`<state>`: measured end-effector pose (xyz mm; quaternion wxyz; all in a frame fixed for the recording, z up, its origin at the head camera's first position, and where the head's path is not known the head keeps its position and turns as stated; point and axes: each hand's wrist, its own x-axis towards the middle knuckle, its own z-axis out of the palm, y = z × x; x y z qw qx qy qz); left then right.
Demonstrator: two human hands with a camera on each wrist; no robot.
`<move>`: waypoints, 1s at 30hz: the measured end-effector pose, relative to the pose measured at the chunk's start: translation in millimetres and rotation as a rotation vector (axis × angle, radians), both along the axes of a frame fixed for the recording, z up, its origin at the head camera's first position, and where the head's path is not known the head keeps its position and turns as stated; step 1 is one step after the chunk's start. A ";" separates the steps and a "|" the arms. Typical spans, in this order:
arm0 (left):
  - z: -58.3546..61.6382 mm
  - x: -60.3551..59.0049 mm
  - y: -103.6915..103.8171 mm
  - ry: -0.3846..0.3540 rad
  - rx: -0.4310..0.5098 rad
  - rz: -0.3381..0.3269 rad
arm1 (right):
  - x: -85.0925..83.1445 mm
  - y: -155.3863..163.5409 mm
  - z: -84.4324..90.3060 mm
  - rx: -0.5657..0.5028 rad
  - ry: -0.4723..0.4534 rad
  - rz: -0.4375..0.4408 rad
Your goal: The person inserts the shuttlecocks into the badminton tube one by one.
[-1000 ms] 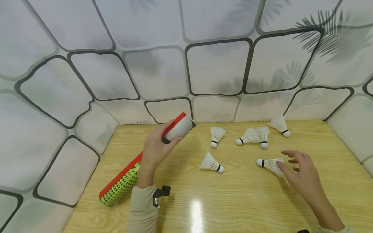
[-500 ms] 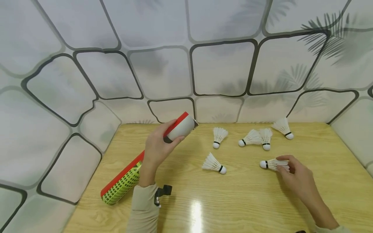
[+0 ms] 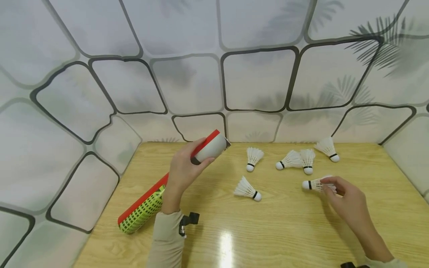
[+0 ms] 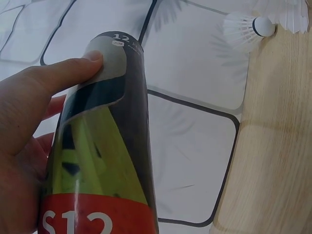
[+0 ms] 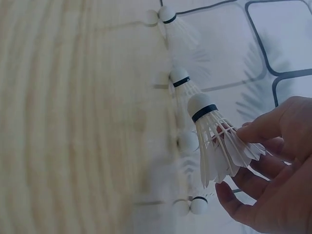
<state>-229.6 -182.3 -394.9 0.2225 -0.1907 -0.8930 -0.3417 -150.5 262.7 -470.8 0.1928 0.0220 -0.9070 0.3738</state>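
Observation:
My left hand grips the upper part of a shuttlecock tube, coloured red, green and grey, which slants with its lower end toward the near left of the table. In the left wrist view the thumb lies along the printed tube near its top end. My right hand pinches a white shuttlecock by its feather skirt, cork pointing left. Seen from the right wrist, thumb and fingers of the right hand hold the feathers of the shuttlecock, with its black band and cork free.
Several other shuttlecocks lie on the wooden table: one near the middle, one behind it, an overlapping pair and one at the back right. A patterned wall rises along the table's back edge.
My right hand has closed its fingers on the shuttlecock's feathers and raised it slightly. The left hand keeps its grip on the tube. The whole head view has shifted a little.

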 end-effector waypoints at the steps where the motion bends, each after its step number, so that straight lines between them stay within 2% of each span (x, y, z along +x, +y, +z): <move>1: 0.2 -0.2 0.2 0.000 -0.003 -0.002 | -0.5 -0.9 1.9 -0.003 0.013 0.007; 7: 1.6 -0.5 0.7 0.000 0.003 -0.014 | -1.7 -6.7 14.9 -0.025 0.096 0.028; 16: 0.3 0.2 5.7 -0.002 -0.007 -0.051 | -6.7 -20.7 40.8 -0.066 0.169 0.026; 23: -0.1 1.5 10.6 -0.022 -0.007 -0.074 | -10.6 -31.7 60.9 -0.153 0.214 0.015; 30: 2.3 2.6 14.6 -0.019 0.017 -0.124 | -11.1 -42.3 77.9 -0.223 0.235 0.055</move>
